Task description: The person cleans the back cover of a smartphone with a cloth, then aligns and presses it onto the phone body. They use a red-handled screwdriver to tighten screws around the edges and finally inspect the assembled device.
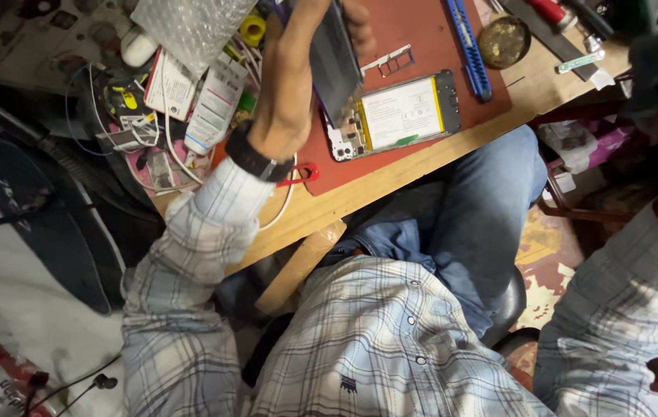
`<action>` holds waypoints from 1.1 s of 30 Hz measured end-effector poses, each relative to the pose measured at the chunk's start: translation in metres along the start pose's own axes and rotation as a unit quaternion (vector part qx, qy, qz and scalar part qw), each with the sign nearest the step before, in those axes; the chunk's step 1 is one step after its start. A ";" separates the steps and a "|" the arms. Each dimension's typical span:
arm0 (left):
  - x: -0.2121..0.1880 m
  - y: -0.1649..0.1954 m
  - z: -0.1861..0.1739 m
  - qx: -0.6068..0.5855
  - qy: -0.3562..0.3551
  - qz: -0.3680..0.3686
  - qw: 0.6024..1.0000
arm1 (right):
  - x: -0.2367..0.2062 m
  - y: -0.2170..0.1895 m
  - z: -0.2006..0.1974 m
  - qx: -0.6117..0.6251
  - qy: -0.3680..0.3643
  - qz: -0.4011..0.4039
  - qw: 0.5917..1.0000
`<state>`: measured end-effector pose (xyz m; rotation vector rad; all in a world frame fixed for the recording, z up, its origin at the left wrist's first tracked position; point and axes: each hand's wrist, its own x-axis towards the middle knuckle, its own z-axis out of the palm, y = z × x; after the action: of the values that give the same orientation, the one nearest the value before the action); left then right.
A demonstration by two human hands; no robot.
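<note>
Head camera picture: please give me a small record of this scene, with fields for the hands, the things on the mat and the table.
left hand: raised over the table, holds a dark flat panel by its edges, tilted
right hand: out of view; only the plaid sleeve shows
opened phone: lies flat on the red mat, back removed, white battery showing
blue tool: on the mat, beside the phone
round tin: at the mat's far edge
table: wooden, cluttered with cables and packets at the left
</note>
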<state>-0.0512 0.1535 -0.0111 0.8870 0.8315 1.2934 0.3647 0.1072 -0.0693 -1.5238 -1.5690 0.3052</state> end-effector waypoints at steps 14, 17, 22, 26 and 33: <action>0.021 -0.010 0.013 0.381 -0.090 0.136 0.910 | -0.042 -0.003 -0.012 0.100 0.044 0.063 0.992; 0.022 -0.004 0.018 0.384 -0.086 0.123 0.911 | -0.046 -0.004 -0.013 0.104 0.047 0.069 0.991; 0.020 -0.002 0.018 0.375 -0.124 0.202 0.896 | -0.051 -0.006 -0.015 0.113 0.047 0.077 0.990; 0.020 0.002 0.012 0.347 -0.098 0.132 0.923 | -0.055 -0.007 -0.016 0.120 0.052 0.079 0.988; 0.008 0.018 0.003 0.154 -0.096 0.111 0.977 | -0.067 -0.005 -0.021 0.131 0.063 0.082 0.986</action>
<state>-0.0551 0.1620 0.0063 1.3612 0.8079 1.2638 0.3655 0.0382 -0.0817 -1.4382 -1.2534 0.4792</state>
